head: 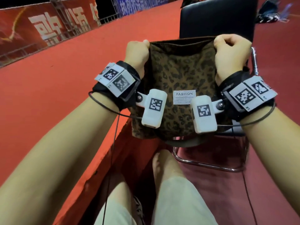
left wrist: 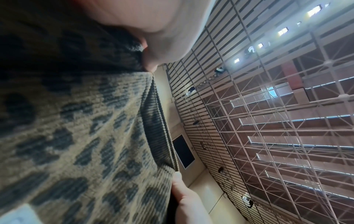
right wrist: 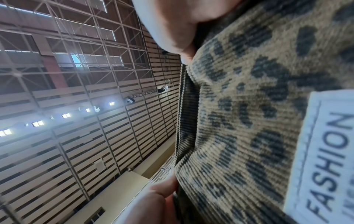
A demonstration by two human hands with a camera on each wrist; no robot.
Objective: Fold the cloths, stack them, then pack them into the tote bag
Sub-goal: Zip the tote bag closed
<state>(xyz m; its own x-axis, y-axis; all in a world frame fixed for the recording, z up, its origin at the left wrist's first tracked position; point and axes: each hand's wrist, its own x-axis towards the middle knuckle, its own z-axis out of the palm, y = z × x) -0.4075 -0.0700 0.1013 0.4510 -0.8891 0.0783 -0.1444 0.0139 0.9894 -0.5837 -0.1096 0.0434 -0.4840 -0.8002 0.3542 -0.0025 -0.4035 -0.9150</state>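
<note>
A leopard-print tote bag (head: pixel 180 82) with a white "FASHION" label (head: pixel 184 97) hangs upright in front of me, over a chair seat. My left hand (head: pixel 138 51) grips its top left corner and my right hand (head: pixel 230 46) grips its top right corner, stretching the top edge between them. In the left wrist view the ribbed fabric of the bag (left wrist: pixel 86 136) fills the left half, pinched below my left thumb (left wrist: pixel 153 57). The right wrist view shows the bag (right wrist: pixel 249 121) and its label (right wrist: pixel 325 151) close up. No cloths are visible; the bag's inside is hidden.
A black chair (head: pixel 217 18) with a chrome frame (head: pixel 209 164) stands right behind the bag. A red-covered table (head: pixel 65 82) runs along my left, its edge beside my knees (head: pixel 170 200). Dark red carpet lies to the right. Thin cables hang from my wrists.
</note>
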